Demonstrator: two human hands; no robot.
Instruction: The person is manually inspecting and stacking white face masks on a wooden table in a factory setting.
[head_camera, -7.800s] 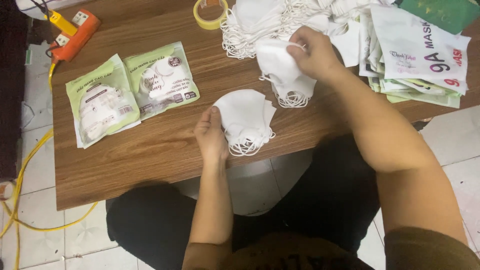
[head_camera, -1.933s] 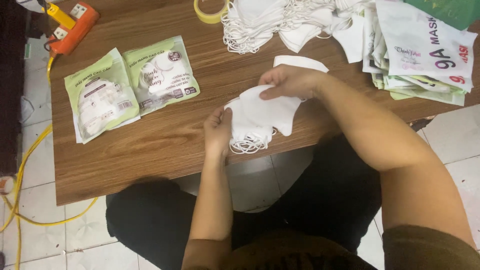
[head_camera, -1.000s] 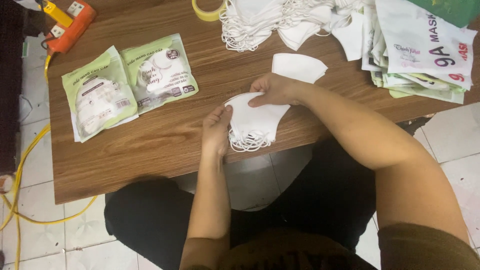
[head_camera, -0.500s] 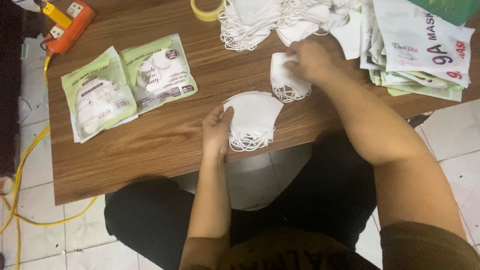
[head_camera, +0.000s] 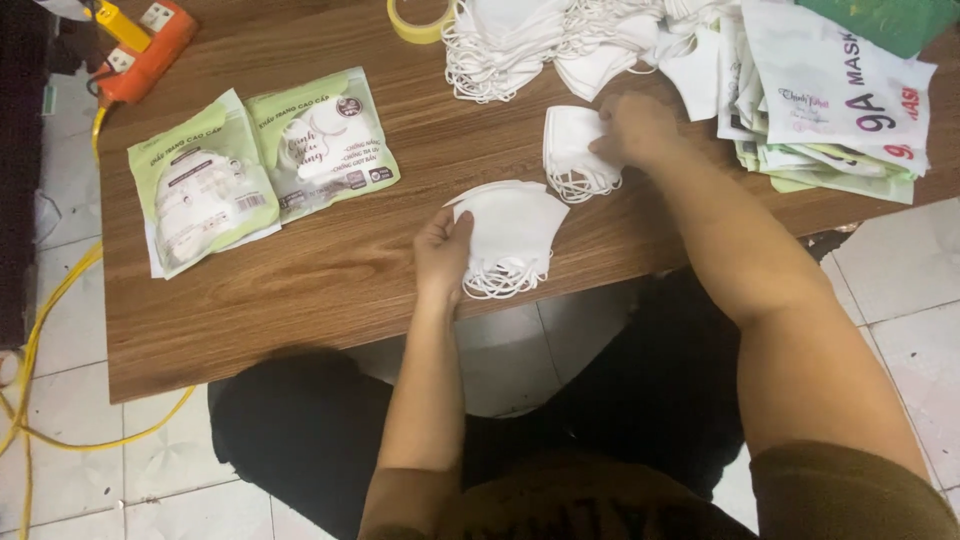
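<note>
Head view, looking down on a wooden worktop (head_camera: 330, 270) mid-way through gathering white face masks into a bundle. Left hand (head_camera: 443, 255) at the near edge, grip closed around a small stack of folded masks (head_camera: 508, 232), thumb on top, ear loops hanging just past the worktop's edge. Right hand (head_camera: 632, 128) farther out, fingers pinched on a single folded mask (head_camera: 572, 150) lying flat on the wood, apart from the held stack and just below the loose pile of masks (head_camera: 520, 40) heaped along the far edge. Two filled green pouches (head_camera: 260, 165) side by side to the left, flat and untouched. Pile of empty printed pouches (head_camera: 830, 100) fanned out at the right, near the right wrist. Roll of yellow tape (head_camera: 415, 20) at the top edge; orange power strip (head_camera: 145, 50) in the far left corner, its yellow cable trailing down to the tiled floor.

Step in hand, by the look of it: picking one more mask for the stack. Next move likely calls for lifting that mask clear of tangled loops, turning it to match the fold of the others, and laying it squarely on the stack without loosening the left grip.
</note>
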